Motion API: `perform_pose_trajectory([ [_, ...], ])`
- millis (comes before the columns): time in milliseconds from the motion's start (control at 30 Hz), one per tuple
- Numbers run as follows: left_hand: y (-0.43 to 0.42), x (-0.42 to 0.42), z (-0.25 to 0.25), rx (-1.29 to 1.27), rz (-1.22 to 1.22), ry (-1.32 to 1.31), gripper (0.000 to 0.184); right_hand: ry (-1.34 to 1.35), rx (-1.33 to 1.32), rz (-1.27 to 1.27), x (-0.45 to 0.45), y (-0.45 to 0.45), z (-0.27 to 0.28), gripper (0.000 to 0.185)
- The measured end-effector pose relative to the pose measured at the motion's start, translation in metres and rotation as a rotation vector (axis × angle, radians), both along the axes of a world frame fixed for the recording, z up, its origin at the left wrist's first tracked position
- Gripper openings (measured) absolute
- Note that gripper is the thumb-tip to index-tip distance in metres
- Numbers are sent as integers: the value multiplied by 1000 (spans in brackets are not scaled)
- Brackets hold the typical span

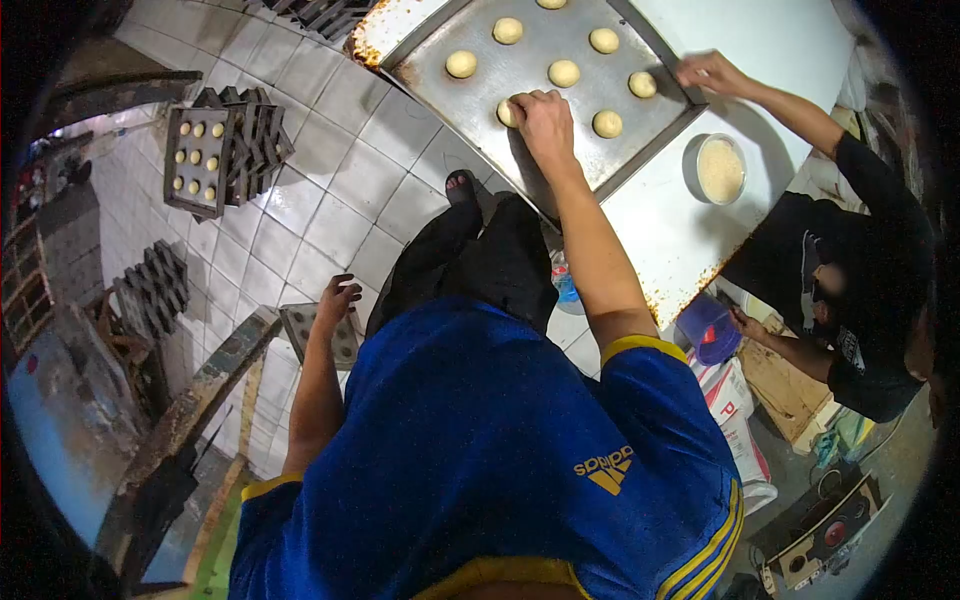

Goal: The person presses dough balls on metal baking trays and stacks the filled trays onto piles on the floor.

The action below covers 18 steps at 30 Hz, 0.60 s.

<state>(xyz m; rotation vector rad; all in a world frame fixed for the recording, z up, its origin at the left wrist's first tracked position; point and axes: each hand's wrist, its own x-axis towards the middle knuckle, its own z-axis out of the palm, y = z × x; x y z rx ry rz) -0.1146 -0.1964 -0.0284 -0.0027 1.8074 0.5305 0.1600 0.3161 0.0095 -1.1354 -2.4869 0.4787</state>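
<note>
My right hand (545,125) reaches over a metal baking tray (480,97), its fingers curled at a round, pale yellow dough ball (506,113) near the tray's close edge. The ball is partly hidden by the fingertips. Several similar dough balls sit spaced apart on the tray, one (563,73) just beyond my knuckles. My left hand (338,300) hangs low at my side with its fingers apart and nothing in it. Below it, near the floor, is a dark tray with round hollows (343,345), partly covered by my forearm.
The tray rests on a white table (650,215) with rusty edges. A round tin of pale crumbs (720,170) stands there. A co-worker's hand (715,74) is at the tray's right corner; their other hand touches a purple bucket (710,330). Stacked trays (225,150) stand on the tiled floor.
</note>
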Motion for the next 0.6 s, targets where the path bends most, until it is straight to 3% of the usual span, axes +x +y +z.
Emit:
perform_pose_trajectory([
  [167, 1, 15, 12, 30, 8, 14, 50, -153, 111, 46, 10, -29, 15, 32],
  [233, 5, 18, 12, 41, 4, 7, 50, -215, 27, 94, 18, -43, 15, 47],
  [367, 14, 23, 5, 5, -19, -16, 50, -111, -94, 106, 40, -33, 29, 51],
  [433, 21, 22, 4, 7, -21, -24, 50, 160, -81, -101, 76, -3, 33, 41],
  [467, 27, 22, 6, 21, -10, -19, 50, 174, -5, -371, 95, 8, 46, 39],
  [500, 31, 22, 8, 36, 1, -13, 51, 166, 37, -482, 136, 27, 46, 38],
  [533, 34, 23, 10, 35, -2, -12, 51, 251, -25, -685, 177, 43, 30, 39],
  [567, 38, 23, 12, 39, -9, -20, 51, 89, 106, -808, 235, 63, -10, 43],
  [600, 41, 23, 13, 44, -18, -29, 51, -26, 6, -837, 272, 76, -7, 42],
])
